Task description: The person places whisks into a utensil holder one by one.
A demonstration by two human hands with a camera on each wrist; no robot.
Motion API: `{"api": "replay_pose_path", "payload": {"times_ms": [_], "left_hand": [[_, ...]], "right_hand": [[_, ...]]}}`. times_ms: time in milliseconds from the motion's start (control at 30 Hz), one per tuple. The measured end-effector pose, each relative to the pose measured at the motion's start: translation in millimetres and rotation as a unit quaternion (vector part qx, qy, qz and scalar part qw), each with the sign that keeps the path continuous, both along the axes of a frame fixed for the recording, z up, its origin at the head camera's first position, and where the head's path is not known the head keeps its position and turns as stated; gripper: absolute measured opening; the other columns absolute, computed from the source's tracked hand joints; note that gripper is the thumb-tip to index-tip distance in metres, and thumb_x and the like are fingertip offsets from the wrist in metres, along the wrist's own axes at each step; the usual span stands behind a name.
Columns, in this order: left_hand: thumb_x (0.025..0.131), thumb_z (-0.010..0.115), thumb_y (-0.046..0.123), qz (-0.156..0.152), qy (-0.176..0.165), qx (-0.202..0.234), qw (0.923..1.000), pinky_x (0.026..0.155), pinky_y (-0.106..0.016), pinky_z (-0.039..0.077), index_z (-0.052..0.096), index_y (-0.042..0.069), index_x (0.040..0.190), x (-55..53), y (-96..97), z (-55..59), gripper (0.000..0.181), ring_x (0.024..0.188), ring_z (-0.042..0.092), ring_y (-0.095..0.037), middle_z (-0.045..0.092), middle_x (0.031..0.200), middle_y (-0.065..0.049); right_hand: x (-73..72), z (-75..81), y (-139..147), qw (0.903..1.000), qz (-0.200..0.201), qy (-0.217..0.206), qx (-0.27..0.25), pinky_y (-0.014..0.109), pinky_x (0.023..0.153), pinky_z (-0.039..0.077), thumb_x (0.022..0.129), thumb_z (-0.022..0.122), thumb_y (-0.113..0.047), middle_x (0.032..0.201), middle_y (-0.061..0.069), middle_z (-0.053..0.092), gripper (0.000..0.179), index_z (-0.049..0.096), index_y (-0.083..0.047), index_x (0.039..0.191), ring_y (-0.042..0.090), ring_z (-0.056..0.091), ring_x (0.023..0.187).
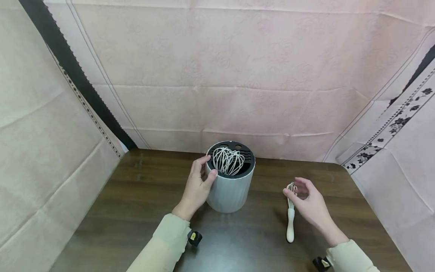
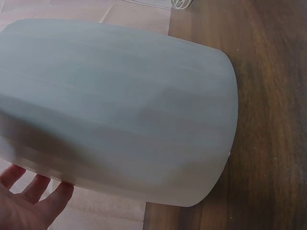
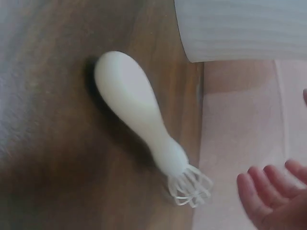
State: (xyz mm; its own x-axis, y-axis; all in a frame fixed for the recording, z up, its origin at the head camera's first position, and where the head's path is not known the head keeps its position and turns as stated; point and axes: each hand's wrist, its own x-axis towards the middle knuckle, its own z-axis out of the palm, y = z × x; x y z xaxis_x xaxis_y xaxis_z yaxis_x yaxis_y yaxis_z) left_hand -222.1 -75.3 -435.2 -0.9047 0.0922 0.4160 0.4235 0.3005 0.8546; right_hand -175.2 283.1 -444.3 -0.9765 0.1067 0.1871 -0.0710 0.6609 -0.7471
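Observation:
A round grey-white utensil holder [image 1: 228,194] with a black slotted top [image 1: 246,168] stands upright near the table's back. Out of that top rises the white wire head of a whisk [image 1: 228,160]; its handle is hidden inside. With thumb and fingers at the rim, my left hand [image 1: 196,185] holds the holder's left side; its fingertips touch the wall [image 2: 120,110] in the left wrist view. A small white whisk [image 1: 290,221] lies on the table to the right, wires pointing away. Around its wire end, apart from it, hovers my right hand [image 1: 310,204], fingers loosely bent and holding nothing.
Both whisks and the holder are on a dark brown wooden table [image 1: 142,211]. Pale cloth [image 1: 238,75] hangs behind it and along both sides, close to the table's edges. A small black device sits at each wrist.

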Motion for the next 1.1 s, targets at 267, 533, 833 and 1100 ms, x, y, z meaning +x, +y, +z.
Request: {"api": "replay_pose_path", "payload": {"times_ms": [267,533,833,1100], "left_hand": [[0.098,0.052,0.043,-0.002,0.001,0.001,1.0000,0.105,-0.048,0.039,0.037,0.026,0.142,-1.0,0.0,-1.5,0.050,0.129,0.041,-0.020,0.037,0.140,0.000],[0.098,0.052,0.043,-0.002,0.004,0.001,1.0000,0.105,-0.052,0.038,0.036,0.026,0.142,-0.4,-0.3,-1.8,0.050,0.129,0.041,-0.021,0.037,0.139,-0.001],[0.098,0.053,0.041,0.001,0.012,0.002,0.9999,0.104,-0.052,0.039,0.037,0.023,0.142,-0.4,-0.5,-1.8,0.050,0.128,0.043,-0.023,0.038,0.138,-0.003],[0.098,0.053,0.043,0.001,0.011,-0.001,0.9999,0.104,-0.052,0.039,0.037,0.021,0.142,-1.6,0.8,-2.7,0.052,0.128,0.042,-0.023,0.037,0.138,-0.003]], "right_hand": [[-2.6,-15.0,14,0.9912,-0.062,-0.095,-0.068,0.026,0.074,0.054,0.086,0.063,-0.056,0.133,0.026,0.048,0.087,0.032,0.000,0.144,0.035,0.055,0.114],[-8.6,-31.7,24,0.9658,-0.053,-0.190,-0.168,0.038,0.079,0.057,0.086,0.067,-0.052,0.137,0.035,0.036,0.104,0.011,0.009,0.148,0.039,0.053,0.115],[-15.7,-46.3,27,0.9646,-0.029,-0.213,-0.153,0.037,0.075,0.058,0.092,0.067,-0.029,0.122,0.033,0.049,0.085,0.016,0.016,0.142,0.023,0.064,0.093],[-18.6,-49.2,27,0.9665,-0.042,-0.216,-0.131,0.035,0.070,0.058,0.090,0.068,-0.024,0.108,0.027,0.056,0.064,0.034,0.016,0.126,0.019,0.065,0.083]]}}
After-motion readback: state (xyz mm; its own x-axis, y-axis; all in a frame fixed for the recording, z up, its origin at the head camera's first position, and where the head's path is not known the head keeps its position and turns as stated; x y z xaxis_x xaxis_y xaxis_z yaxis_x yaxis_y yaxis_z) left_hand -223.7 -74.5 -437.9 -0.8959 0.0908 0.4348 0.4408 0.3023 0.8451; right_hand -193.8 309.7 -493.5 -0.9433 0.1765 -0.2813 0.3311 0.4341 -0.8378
